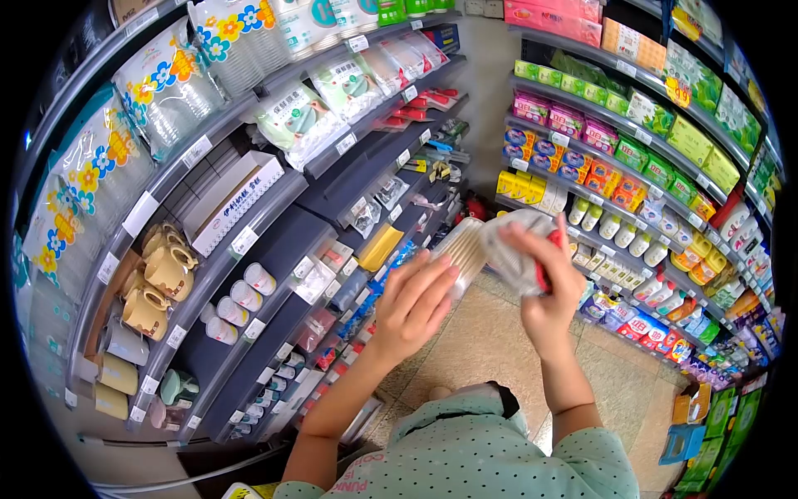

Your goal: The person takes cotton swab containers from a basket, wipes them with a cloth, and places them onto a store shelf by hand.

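Note:
In front of my chest, my left hand (pixel 407 312) has its fingers around a clear pack of thin tan sticks (pixel 462 248), which is tilted. Close on its right, my right hand (pixel 555 279) grips a crumpled grey-white bundle (pixel 514 256) with a red patch by the palm; I cannot tell whether it is a cloth or a wrapped item. The bundle overlaps the right end of the stick pack in this view. Both hands are raised over the aisle, with shelves to either side.
The left shelf holds tan mugs (pixel 166 270), white cups (pixel 247 295), a white carton (pixel 237 204) and bagged plastic cups (pixel 170 87). On the right shelf are soap boxes (pixel 600 135) and detergent bags (pixel 644 328). A blue basket (pixel 683 443) sits low at right above the tiled floor (pixel 453 353).

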A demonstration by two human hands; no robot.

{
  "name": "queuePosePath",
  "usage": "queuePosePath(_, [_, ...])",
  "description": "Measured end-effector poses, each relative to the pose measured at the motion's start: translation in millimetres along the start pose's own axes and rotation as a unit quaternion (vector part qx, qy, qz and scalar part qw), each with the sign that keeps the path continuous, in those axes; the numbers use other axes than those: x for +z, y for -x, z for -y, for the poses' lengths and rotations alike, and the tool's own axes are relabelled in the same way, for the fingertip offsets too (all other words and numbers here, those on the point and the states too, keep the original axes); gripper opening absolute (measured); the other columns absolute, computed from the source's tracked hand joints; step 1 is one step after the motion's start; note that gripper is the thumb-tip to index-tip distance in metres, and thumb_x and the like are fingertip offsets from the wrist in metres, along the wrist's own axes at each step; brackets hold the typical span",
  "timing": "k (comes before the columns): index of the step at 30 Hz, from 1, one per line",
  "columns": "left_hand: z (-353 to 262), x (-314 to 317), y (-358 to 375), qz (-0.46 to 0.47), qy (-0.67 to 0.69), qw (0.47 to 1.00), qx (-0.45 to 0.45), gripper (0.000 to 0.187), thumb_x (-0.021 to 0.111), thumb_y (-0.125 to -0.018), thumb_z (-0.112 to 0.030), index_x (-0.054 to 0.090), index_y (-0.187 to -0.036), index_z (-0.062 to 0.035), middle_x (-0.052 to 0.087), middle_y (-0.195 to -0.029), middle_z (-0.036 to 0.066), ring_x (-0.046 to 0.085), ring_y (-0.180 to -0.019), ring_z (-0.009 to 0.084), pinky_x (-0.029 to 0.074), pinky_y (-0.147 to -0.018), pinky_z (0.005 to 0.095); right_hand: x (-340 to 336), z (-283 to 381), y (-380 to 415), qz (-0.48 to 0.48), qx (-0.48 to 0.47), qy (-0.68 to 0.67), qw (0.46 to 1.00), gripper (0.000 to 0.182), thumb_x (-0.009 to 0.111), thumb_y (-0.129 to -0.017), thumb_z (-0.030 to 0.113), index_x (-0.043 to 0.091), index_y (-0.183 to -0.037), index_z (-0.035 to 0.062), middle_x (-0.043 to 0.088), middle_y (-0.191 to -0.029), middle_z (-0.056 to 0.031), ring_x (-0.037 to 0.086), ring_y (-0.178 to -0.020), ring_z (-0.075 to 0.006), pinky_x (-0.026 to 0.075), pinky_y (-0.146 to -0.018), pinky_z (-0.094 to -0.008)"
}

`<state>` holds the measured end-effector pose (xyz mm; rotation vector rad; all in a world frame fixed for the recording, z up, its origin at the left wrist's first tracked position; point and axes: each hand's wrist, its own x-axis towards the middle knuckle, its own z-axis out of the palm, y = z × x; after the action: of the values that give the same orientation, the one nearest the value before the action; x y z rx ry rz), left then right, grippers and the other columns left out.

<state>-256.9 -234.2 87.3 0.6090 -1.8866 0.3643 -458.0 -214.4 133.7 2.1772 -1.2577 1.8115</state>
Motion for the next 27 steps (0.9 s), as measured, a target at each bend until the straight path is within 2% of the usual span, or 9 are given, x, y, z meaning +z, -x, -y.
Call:
queuePosePath(2, [-2.4, -3.0, -0.9, -0.008, -0.019, 0.999, 0.026, 0.052, 0.082, -0.062, 0.004, 0.07, -0.112, -0.0036, 0.067, -0.122, 0.01, 0.065, -0.108, 0.0329, 0.056, -0.088, 0.0403, 1.8, 11.6, 2.0, 0.059, -0.032, -0.045, 0.997, 0.053, 0.06, -0.067, -0.015, 0.073, -0.112, 0.0078, 0.076, -0.111, -0.0047, 0.07, -0.112, -0.0249, 0.027, -0.118, -0.0597])
queuePosePath(5, [-3.6, -6.8, -2.6, -0.019, -0.042, 0.997, 0.055, 0.046, 0.082, -0.067, 0.001, 0.071, -0.111, -0.0059, 0.067, -0.121, 0.007, 0.064, -0.11, 0.0305, 0.057, -0.087, 0.037, 3.7, 12.4, 3.8, 0.058, -0.084, -0.018, 0.995, 0.056, 0.06, -0.064, -0.014, 0.074, -0.112, 0.0101, 0.076, -0.11, -0.0022, 0.069, -0.113, -0.0227, 0.026, -0.119, -0.0597])
queuePosePath(7, [1.5, -7.5, -2.2, -0.018, -0.052, 0.996, 0.071, 0.038, 0.081, -0.074, -0.002, 0.074, -0.111, -0.0091, 0.067, -0.123, 0.003, 0.062, -0.114, 0.0271, 0.06, -0.084, 0.0318, 3.4, 10.5, 2.8, 0.053, -0.077, 0.002, 0.996, 0.055, 0.06, -0.064, -0.014, 0.074, -0.112, 0.0109, 0.076, -0.11, -0.0011, 0.07, -0.113, -0.0223, 0.025, -0.119, -0.0595])
queuePosePath(10, [5.0, -13.1, 0.8, 0.027, -0.074, 0.992, 0.099, 0.034, 0.078, -0.079, -0.004, 0.074, -0.112, -0.0108, 0.067, -0.122, 0.001, 0.062, -0.113, 0.0264, 0.06, -0.083, 0.0301, 3.4, -0.9, 0.9, 0.04, -0.061, 0.033, 0.997, 0.053, 0.059, -0.066, -0.013, 0.073, -0.112, 0.0108, 0.076, -0.11, -0.0028, 0.07, -0.111, -0.0235, 0.026, -0.118, -0.0592])
queuePosePath(14, [3.0, -18.9, -7.9, 0.016, -0.109, 0.985, 0.133, 0.032, 0.076, -0.082, -0.006, 0.074, -0.113, -0.0139, 0.066, -0.122, -0.001, 0.061, -0.115, 0.0265, 0.061, -0.084, 0.0296, -2.5, -19.1, -2.4, -0.013, -0.013, 0.041, 0.999, 0.05, 0.059, -0.07, -0.015, 0.072, -0.112, 0.0086, 0.075, -0.11, -0.0081, 0.07, -0.109, -0.026, 0.026, -0.118, -0.0595])
queuePosePath(18, [2.8, -20.2, -11.8, 0.011, -0.095, 0.98, 0.175, 0.031, 0.077, -0.081, -0.006, 0.075, -0.11, -0.016, 0.061, -0.123, -0.001, 0.058, -0.119, 0.0272, 0.062, -0.087, 0.032, -15.2, -1.6, -5.0, -0.038, -0.03, -0.021, 0.999, 0.049, 0.06, -0.07, -0.012, 0.072, -0.113, 0.0089, 0.076, -0.111, -0.0053, 0.07, -0.11, -0.0248, 0.026, -0.118, -0.0607])
queuePosePath(22, [1.8, -20.1, -9.7, 0.048, -0.079, 0.972, 0.216, 0.026, 0.076, -0.083, -0.009, 0.075, -0.108, -0.0164, 0.055, -0.124, 0.0, 0.053, -0.124, 0.029, 0.062, -0.092, 0.0361, -29.6, 22.6, -9.9, 0.092, -0.087, -0.065, 0.99, 0.054, 0.064, -0.066, -0.009, 0.072, -0.115, 0.0135, 0.076, -0.112, 0.0001, 0.07, -0.111, -0.021, 0.025, -0.119, -0.0607])
queuePosePath(26, [1.2, -20.3, -3.6, 0.052, -0.069, 0.973, 0.215, 0.023, 0.072, -0.087, -0.013, 0.074, -0.11, -0.0156, 0.054, -0.123, 0.001, 0.052, -0.125, 0.0306, 0.062, -0.094, 0.0377, -18.8, 24.7, -7.1, 0.115, -0.122, -0.079, 0.983, 0.057, 0.055, -0.06, -0.012, 0.072, -0.108, 0.0135, 0.076, -0.11, 0.001, 0.071, -0.111, -0.0221, 0.02, -0.121, -0.0626])
queuePosePath(27, [1.8, -20.0, -3.7, 0.051, -0.069, 0.972, 0.22, 0.023, 0.071, -0.088, -0.014, 0.073, -0.11, -0.0155, 0.054, -0.123, 0.001, 0.052, -0.125, 0.0305, 0.062, -0.095, 0.0378, -19.6, 24.1, -6.5, 0.118, -0.124, -0.062, 0.983, 0.055, 0.058, -0.063, -0.011, 0.072, -0.11, 0.0137, 0.076, -0.111, 0.0018, 0.07, -0.111, -0.0208, 0.021, -0.12, -0.0622])
